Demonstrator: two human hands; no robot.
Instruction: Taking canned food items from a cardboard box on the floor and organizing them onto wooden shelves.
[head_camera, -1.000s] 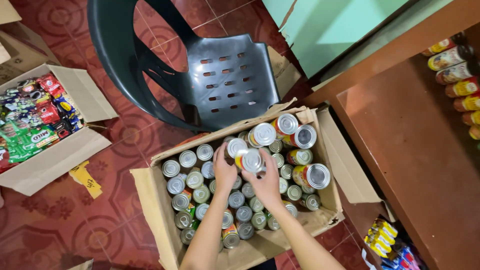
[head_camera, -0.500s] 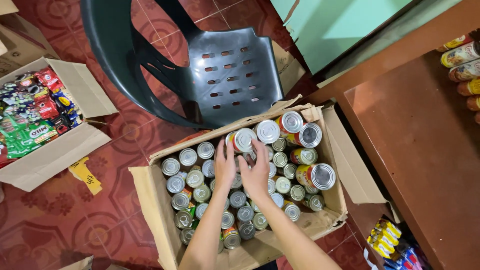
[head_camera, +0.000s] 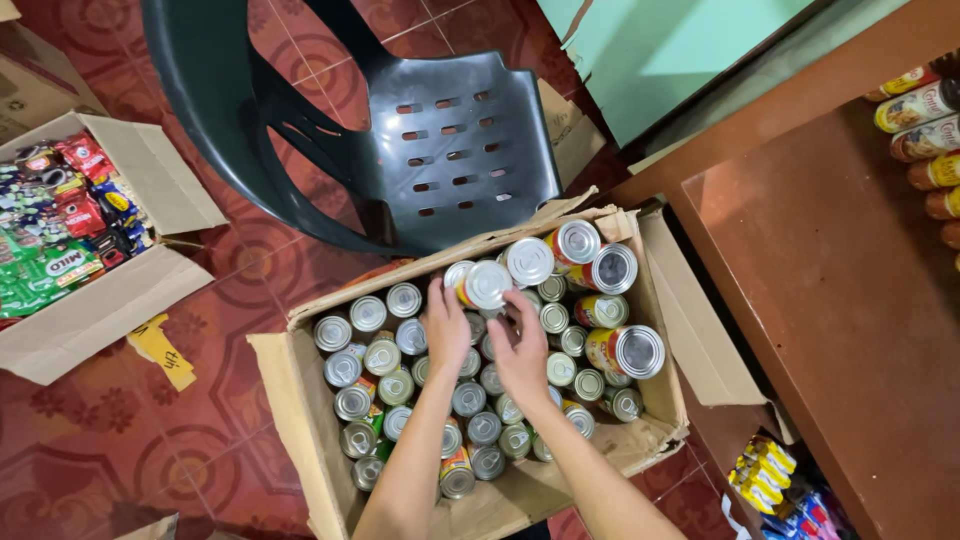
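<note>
Both hands are working down in the cardboard box (head_camera: 300, 400) of tins. The left hand (head_camera: 447, 330) is resting with fingers spread on the packed can tops, its fingertips up against a can lying on its side (head_camera: 483, 284), silver end facing up; whether it is actually gripping that can I cannot tell. The right hand (head_camera: 522, 352) is curled loosely just beside it, fingers reaching toward the same can, closing on nothing I can make out.

Compared with a second ago, the hands are sitting a little lower in the box and the tilted can is now showing clear above the fingers rather than under the palm, so the hands seem to be shifting across the top layer of loose cans rather than lifting one out.

Around them, larger red-labelled cans (head_camera: 625, 350) are lying on top of the smaller upright ones. A dark plastic chair (head_camera: 440, 150) is standing just behind the box, a second open box of bright sachets (head_camera: 60, 230) is sitting well apart to the left, and a brown counter (head_camera: 850, 280) is running along the right.

The forearms are hiding the cans beneath them, the box's near edge is cut off, and the tins along the counter's far edge are only partly in frame.
</note>
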